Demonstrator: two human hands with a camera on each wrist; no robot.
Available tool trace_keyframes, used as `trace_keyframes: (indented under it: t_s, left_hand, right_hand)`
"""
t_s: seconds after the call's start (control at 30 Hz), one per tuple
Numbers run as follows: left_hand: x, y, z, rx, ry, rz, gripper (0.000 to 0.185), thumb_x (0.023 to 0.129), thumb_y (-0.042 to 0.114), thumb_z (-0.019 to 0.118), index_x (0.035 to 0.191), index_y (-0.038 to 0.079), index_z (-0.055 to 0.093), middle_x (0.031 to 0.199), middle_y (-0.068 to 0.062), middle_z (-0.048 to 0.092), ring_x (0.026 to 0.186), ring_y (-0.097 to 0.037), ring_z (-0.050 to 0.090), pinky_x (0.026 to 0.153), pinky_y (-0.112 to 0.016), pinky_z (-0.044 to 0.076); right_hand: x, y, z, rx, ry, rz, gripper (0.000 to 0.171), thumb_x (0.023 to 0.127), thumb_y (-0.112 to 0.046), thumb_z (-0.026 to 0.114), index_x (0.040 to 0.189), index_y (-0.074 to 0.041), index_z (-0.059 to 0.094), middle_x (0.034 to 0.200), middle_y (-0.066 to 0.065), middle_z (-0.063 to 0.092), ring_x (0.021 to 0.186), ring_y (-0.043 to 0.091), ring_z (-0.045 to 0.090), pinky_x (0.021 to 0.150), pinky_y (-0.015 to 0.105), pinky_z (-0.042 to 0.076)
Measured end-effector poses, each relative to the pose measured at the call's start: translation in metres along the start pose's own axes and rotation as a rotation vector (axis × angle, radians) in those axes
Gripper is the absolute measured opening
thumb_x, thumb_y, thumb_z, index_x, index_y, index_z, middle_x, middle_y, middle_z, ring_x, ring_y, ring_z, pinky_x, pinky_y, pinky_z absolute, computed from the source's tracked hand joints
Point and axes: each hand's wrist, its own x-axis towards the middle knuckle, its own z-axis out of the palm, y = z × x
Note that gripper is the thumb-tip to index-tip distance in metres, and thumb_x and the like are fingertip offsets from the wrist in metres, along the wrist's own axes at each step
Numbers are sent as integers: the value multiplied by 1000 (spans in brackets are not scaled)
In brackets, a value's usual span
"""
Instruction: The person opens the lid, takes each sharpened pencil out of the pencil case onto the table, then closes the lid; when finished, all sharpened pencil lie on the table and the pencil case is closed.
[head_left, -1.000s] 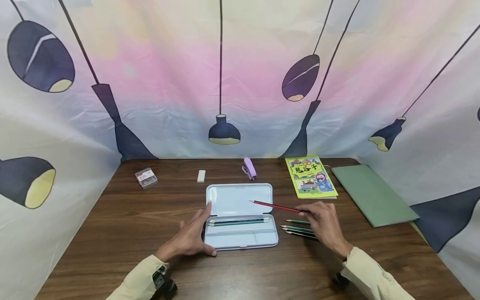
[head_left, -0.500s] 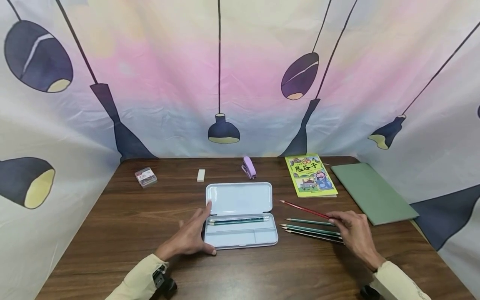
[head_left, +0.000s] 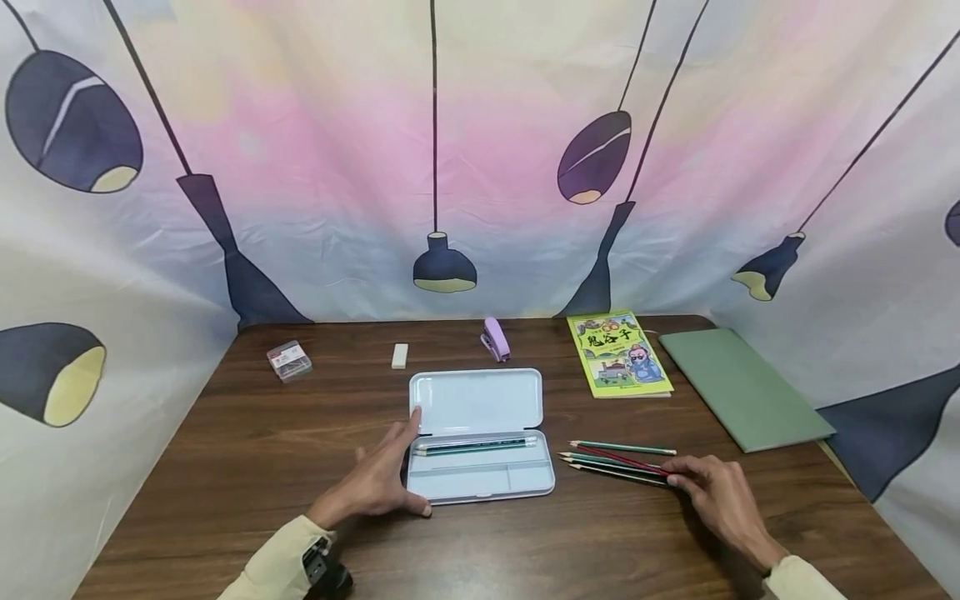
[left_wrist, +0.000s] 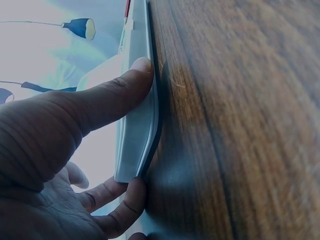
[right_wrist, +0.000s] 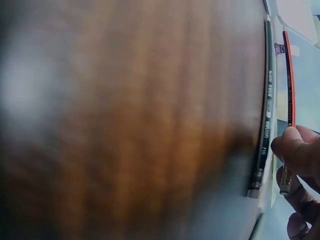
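Note:
The pale blue pencil case (head_left: 459, 481) lies with its lid raised in the head view, and pencils (head_left: 476, 447) rest in its back compartment. At its left end my left hand (head_left: 378, 479) holds it, thumb on the front wall and fingers round the corner, as the left wrist view shows. To the right of the case, my right hand (head_left: 722, 500) pinches a red pencil (right_wrist: 289, 80) near its back end. This pencil lies low over a group of dark green pencils (head_left: 622, 446) with tips pointing left. One dark pencil (right_wrist: 266, 100) lies beside it in the right wrist view.
Along the back of the table stand a small clear box (head_left: 289, 361), a white eraser (head_left: 400, 356) and a purple stapler (head_left: 495, 339). A yellow book (head_left: 619, 354) and a green folder (head_left: 746, 387) lie at the back right. A printed cloth (head_left: 337, 167) hangs behind.
My right hand has carried the red pencil right, away from over the pencil case, and lowered it onto the green pencils. The left hand has stayed on the case.

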Motion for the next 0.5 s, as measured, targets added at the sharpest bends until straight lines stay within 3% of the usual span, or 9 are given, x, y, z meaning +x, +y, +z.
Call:
trace_keyframes:
  t_s: [0.5]
  left_hand:
    - [0,-2,0,-4,-4,-8,129,47,29,89,147,14,8,132,-16,38,121,-32,37,85,-75,4]
  right_hand:
    - [-7,-4,-1,-7,-76,7,28,59,-4,82,74,-24,70,74,-16,63,67,7,57,56,27,47]
